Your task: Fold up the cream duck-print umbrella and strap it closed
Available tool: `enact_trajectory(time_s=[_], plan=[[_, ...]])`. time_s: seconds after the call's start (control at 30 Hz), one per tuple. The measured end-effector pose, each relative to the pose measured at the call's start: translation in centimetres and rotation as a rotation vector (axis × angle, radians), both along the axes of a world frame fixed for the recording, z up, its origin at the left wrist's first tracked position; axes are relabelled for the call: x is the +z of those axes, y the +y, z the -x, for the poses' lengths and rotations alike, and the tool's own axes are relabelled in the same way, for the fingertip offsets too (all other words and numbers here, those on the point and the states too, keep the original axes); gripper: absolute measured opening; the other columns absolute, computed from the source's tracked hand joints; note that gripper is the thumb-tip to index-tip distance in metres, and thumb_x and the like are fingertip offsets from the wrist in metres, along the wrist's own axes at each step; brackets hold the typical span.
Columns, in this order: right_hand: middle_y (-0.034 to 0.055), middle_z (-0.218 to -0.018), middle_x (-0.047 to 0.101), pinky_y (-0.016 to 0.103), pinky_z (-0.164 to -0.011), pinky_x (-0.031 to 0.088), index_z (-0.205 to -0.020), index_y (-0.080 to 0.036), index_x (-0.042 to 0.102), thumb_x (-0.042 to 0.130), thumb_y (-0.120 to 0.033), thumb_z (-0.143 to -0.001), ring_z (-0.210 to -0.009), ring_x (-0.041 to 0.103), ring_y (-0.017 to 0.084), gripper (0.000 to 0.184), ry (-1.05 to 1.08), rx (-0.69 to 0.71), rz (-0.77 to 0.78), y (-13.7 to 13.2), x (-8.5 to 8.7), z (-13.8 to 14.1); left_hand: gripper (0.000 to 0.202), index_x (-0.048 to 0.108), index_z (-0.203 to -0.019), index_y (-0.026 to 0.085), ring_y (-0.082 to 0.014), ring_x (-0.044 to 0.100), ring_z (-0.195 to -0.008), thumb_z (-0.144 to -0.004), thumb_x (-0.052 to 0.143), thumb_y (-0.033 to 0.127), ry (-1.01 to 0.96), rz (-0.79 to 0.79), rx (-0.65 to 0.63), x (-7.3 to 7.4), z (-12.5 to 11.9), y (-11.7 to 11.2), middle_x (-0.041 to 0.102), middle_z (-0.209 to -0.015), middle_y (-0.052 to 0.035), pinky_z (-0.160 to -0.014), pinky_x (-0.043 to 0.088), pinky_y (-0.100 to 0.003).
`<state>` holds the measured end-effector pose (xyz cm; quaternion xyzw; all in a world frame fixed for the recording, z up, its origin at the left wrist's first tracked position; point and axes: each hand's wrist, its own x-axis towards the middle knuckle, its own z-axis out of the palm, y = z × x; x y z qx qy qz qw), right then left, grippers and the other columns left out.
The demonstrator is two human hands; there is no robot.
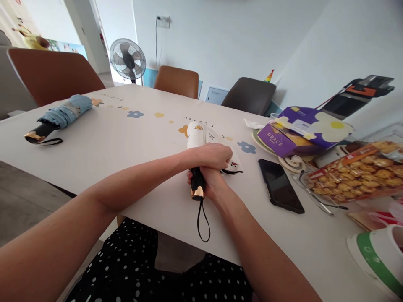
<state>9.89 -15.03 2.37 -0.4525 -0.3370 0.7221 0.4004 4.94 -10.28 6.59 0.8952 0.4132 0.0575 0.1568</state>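
Right hand (pixel 211 181) curled round white umbrella (pixel 195 137) by its handle, near table (pixel 151 205) edge; left hand (pixel 217 155) fisted on canopy. Open tabletop leftward to blue umbrella (pixel 67 111); phone (pixel 280 184) bounds right.

White umbrella (pixel 195 136), loosely furled, handle (pixel 197 181) toward table (pixel 170 209) edge

white folded fabric umbrella (pixel 196 137) sprinkled with little prints, black stubby handle (pixel 198 183) capped in shiny copper-gold, pale-blue folded fabric umbrella (pixel 71 110) paired with the same black-and-gold combo, white flat tabletop (pixel 113 138) splashed with blue, orange and yellow flowers, black cloth garment (pixel 116 268) totally covered in white polka dots
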Motion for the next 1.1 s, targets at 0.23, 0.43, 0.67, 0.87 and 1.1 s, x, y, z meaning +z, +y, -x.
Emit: enact_trajectory(time_s=[0.23,0.43,0.67,0.87,1.1], plan=[[-0.0019,-0.052,0.048,0.024,-0.033,0.040,-0.082,-0.018,0.047,0.044,-0.016,-0.081,-0.037,0.045,0.010,0.004,-0.005,0.002,0.079,-0.04,0.54,0.13,0.020,0.030,-0.047,0.019,-0.0130,0.032,-0.048,-0.055,0.044,0.008,-0.019,0.017,0.000,-0.05,-0.06,0.02,0.033,-0.051,-0.0028,-0.053,0.016,-0.031],[-0.0017,-0.053,0.048,0.023,-0.032,0.041,-0.080,-0.017,0.047,0.044,-0.015,-0.080,-0.037,0.046,0.010,0.004,0.001,0.008,0.085,0.06,0.49,0.11,0.017,0.035,-0.047,0.019,-0.0123,0.031,-0.048,-0.055,0.044,0.007,-0.013,0.033,0.003,-0.27,0.06,0.23,0.037,-0.052,-0.0025,-0.053,0.017,-0.030],[-0.0022,-0.053,0.049,0.023,-0.032,0.042,-0.079,-0.018,0.046,0.047,-0.015,-0.078,-0.037,0.046,0.010,0.003,0.002,0.013,0.086,0.02,0.55,0.12,0.011,0.054,-0.061,0.018,-0.0152,0.043,-0.057,-0.063,0.044,0.014,0.009,0.025,0.014,-0.09,0.11,0.15,0.056,-0.064,-0.0057,-0.054,0.025,-0.030],[-0.0018,-0.052,0.048,0.023,-0.033,0.042,-0.078,-0.017,0.047,0.045,-0.019,-0.079,-0.037,0.046,0.010,0.003,0.027,0.022,0.078,-0.05,0.68,0.12,0.012,0.056,-0.064,0.018,-0.0164,0.046,-0.059,-0.067,0.044,0.019,0.002,0.019,0.016,-0.20,0.16,0.18,0.057,-0.066,-0.0069,-0.055,0.026,-0.029],[-0.0016,-0.052,0.048,0.023,-0.033,0.042,-0.079,-0.017,0.047,0.047,-0.020,-0.079,-0.037,0.045,0.009,0.003,0.060,0.032,0.085,0.18,0.16,0.04,0.012,0.047,-0.056,0.018,-0.0152,0.042,-0.055,-0.067,0.043,0.018,0.001,0.012,-0.002,-0.19,0.20,0.14,0.053,-0.062,-0.0055,-0.053,0.023,-0.029]])
